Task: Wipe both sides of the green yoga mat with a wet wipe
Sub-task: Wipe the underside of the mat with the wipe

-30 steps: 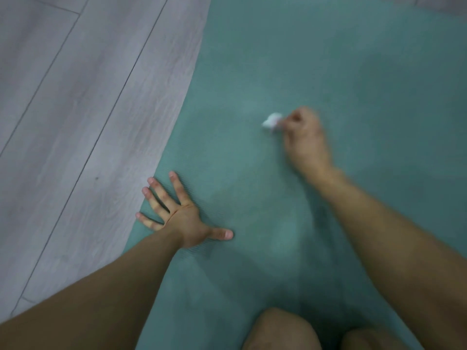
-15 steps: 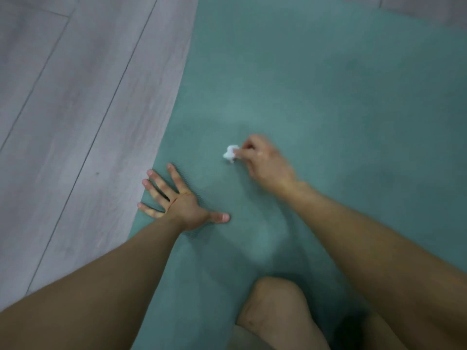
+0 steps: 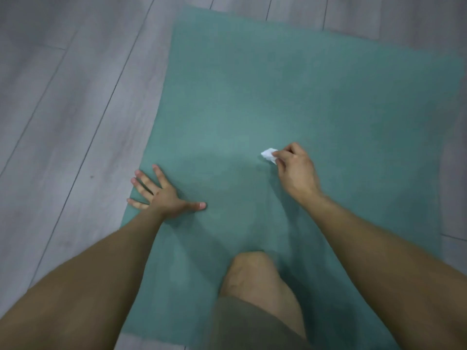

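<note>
- Right hand point(image 3: 297, 170) pinches a crumpled white wet wipe point(image 3: 269, 155) against the flat green yoga mat point(image 3: 328, 97) mid-surface
- Left hand point(image 3: 161, 195), fingers splayed and holding nothing, presses the mat's left edge

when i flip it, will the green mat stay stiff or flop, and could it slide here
Probably floppy: the green yoga mat lies thin and flat, so it should drape when lifted. It may slide on the smooth floor; the left hand presses flat on its edge while the right hand works the wet wipe.

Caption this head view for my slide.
Right hand holds crumpled white wet wipe on green yoga mat, left hand flat.
</note>
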A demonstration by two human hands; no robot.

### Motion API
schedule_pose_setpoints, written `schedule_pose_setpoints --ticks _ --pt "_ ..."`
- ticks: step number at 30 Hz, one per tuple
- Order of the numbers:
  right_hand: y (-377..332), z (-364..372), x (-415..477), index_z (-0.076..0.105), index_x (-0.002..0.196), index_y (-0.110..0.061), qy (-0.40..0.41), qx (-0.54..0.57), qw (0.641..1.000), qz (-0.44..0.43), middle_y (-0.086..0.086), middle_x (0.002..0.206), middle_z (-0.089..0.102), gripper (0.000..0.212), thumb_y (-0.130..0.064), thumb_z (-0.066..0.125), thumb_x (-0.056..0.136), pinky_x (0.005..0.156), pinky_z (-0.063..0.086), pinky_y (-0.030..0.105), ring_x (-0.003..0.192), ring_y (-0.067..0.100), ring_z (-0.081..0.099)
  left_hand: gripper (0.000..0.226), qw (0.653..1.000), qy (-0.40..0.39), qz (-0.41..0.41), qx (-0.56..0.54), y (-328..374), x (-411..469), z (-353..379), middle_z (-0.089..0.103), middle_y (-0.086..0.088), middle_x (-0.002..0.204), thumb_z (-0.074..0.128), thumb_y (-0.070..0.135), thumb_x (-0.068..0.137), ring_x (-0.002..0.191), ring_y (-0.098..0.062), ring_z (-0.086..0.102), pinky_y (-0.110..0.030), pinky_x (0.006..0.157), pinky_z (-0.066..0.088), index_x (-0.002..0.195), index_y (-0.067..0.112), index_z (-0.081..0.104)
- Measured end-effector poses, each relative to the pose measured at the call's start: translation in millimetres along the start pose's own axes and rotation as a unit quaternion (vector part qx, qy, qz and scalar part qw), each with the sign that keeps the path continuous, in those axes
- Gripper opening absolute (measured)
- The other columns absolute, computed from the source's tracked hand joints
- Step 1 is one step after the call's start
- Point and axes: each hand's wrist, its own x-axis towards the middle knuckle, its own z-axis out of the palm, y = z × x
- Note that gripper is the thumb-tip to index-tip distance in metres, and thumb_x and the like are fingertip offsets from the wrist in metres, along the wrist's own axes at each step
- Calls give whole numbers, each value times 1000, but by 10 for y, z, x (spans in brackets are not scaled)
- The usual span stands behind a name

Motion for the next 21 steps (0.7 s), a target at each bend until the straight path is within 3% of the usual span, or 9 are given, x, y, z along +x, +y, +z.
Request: schedule_pose_setpoints --ticks 3,5,6,9,12,17,21 --pt "253 -122 -179 78 114 -14 -4 17 1000 12 9 104 62 21 -13 65 97 90 56 43 101 33 64 182 998 58 10 26 80 -41 53 -29 -23 169 89 86 31 158 -38 -26 -67 125 -7 164 28 -20" --pt "487 -248 -271 78 115 -14 5 26 999 18 9 105 63 22 -13 65 97 89 57 44 102 33 64 154 990 107 77 53 252 -78 105 -2 -20 174 96 67 50 163 -34 -2 -62 128 6 168 28 7" --pt "623 -320 -303 78 115 -14 12 27 999 24 9 105 63 23 -13 64 97 90 57 44 102 32 64 136 980 133 129 71 381 -99 157 12 -15 174 94 62 59 162 -30 11 -62 128 10 167 28 19" --pt "1087 -534 -429 78 116 -16 25 22 998 44 7 105 63 23 -13 65 97 90 56 42 103 31 63 100 940 192 267 85 993 -239 464 46 -6 160 71 72 72 149 -26 40 -57 125 26 156 24 44" --pt "1624 -737 -588 77 114 -16 59 11 996 59 6 102 61 22 -12 65 97 84 57 44 101 30 61 78 908 214 351 78 1820 -502 982 50 -5 155 64 65 85 143 -28 45 -53 124 29 149 21 52" --pt "2437 -803 -970 74 116 -16 84 -26 996 33 7 103 60 29 -1 67 92 71 58 47 96 32 59 60 835 284 461 96 2994 -745 1816 41 -9 162 56 56 100 151 -29 35 -56 127 18 151 23 51" --pt "2713 -686 -1190 74 124 -13 107 12 993 -43 10 108 65 35 1 63 94 83 56 45 98 34 59 59 820 323 459 114 3545 -808 2200 38 -7 164 47 61 102 155 -28 29 -60 128 11 153 31 49"
